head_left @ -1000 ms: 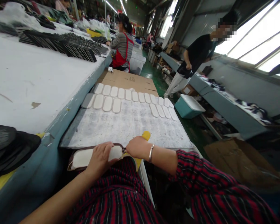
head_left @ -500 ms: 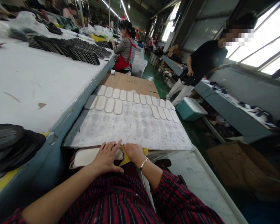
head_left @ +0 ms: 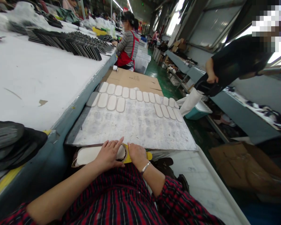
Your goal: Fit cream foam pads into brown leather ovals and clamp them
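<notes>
A long white sole-shaped piece [head_left: 87, 155] with a brown edge lies close to my body, just in front of the board. My left hand [head_left: 109, 155] rests over its middle with the fingers stretched out and the thumb apart. Beside it, my right hand [head_left: 137, 155] is closed round a yellow flat piece with a rounded end [head_left: 149, 156], which also shows between my hands. The yellow piece meets the right end of the white one; how they join is partly hidden by my fingers.
Rows of pale oval pads [head_left: 111, 102] lie on a whitish board [head_left: 135, 128], with cardboard [head_left: 133, 79] behind. At left, a white table [head_left: 37, 81] bears stacked dark pieces [head_left: 63, 40]. A person in black [head_left: 239, 59] stands at right; another in a red apron [head_left: 128, 47] sits ahead.
My right hand and the yellow piece have shifted slightly right, baring more yellow between my hands. My left hand stays on the white piece. The person in black has come nearer, towards the right.
</notes>
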Available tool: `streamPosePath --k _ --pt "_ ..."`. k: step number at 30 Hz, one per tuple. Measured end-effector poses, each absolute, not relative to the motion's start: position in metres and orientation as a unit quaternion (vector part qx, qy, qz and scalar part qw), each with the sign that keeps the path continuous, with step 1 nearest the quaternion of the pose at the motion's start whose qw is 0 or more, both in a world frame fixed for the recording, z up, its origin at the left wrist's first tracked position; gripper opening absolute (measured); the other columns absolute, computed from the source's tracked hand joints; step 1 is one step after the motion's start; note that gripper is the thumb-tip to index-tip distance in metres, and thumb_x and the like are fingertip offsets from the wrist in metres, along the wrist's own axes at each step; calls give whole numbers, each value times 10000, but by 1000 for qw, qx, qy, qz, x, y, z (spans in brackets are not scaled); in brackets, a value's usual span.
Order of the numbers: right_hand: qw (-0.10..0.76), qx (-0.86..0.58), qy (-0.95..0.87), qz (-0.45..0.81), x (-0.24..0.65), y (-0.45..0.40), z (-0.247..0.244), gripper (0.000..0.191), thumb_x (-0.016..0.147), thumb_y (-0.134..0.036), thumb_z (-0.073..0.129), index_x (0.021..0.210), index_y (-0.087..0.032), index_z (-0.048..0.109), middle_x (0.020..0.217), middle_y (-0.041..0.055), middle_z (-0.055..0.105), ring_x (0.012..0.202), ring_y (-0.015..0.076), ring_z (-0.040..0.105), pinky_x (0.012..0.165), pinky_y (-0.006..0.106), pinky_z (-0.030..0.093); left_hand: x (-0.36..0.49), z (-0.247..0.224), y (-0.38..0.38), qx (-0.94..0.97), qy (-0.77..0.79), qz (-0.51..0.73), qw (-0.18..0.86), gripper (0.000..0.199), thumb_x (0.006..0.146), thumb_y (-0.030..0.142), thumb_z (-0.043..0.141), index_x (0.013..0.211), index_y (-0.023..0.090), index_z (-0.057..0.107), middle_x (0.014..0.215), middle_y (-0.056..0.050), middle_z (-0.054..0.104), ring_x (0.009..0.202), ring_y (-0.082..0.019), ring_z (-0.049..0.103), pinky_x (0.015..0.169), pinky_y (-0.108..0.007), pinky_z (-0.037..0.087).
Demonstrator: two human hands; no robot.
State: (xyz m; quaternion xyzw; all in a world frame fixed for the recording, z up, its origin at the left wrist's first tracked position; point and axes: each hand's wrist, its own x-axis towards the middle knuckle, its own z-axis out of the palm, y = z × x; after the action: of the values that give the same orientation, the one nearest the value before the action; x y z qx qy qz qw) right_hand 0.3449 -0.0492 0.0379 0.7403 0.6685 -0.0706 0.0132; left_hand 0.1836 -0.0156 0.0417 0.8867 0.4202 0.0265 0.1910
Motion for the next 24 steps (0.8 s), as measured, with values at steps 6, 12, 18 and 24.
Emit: streamPosePath --k 6,12,18,24 --pt "13 728 682 -67 344 -45 37 482 959 -363 184 836 -176 612 735 75 678 675 195 657 567 271 479 182 43 -15 883 422 36 204 1164 495 590 700 1413 147 138 1301 -148 462 1198 -299 393 1044 -454 189" --pt "14 713 698 -66 343 -35 36 456 958 -369 201 847 -187 605 752 62 676 713 184 655 604 262 480 182 41 -14 878 433 50 199 1147 489 586 706 1402 138 174 1255 -147 501 1169 -296 426 1040 -440 201" --pt "17 717 694 -61 342 -31 30 458 964 -360 176 866 -180 585 766 64 666 730 157 648 639 242 475 182 39 -13 877 435 62 196 1072 554 520 696 1399 127 167 1231 -150 533 1141 -285 467 1013 -402 253" --pt "18 701 711 -52 343 -22 47 428 958 -378 219 878 -185 593 799 49 669 753 149 640 680 245 473 183 45 -10 866 435 70 236 968 619 486 649 1399 149 185 1246 -146 538 1141 -288 480 990 -399 298"
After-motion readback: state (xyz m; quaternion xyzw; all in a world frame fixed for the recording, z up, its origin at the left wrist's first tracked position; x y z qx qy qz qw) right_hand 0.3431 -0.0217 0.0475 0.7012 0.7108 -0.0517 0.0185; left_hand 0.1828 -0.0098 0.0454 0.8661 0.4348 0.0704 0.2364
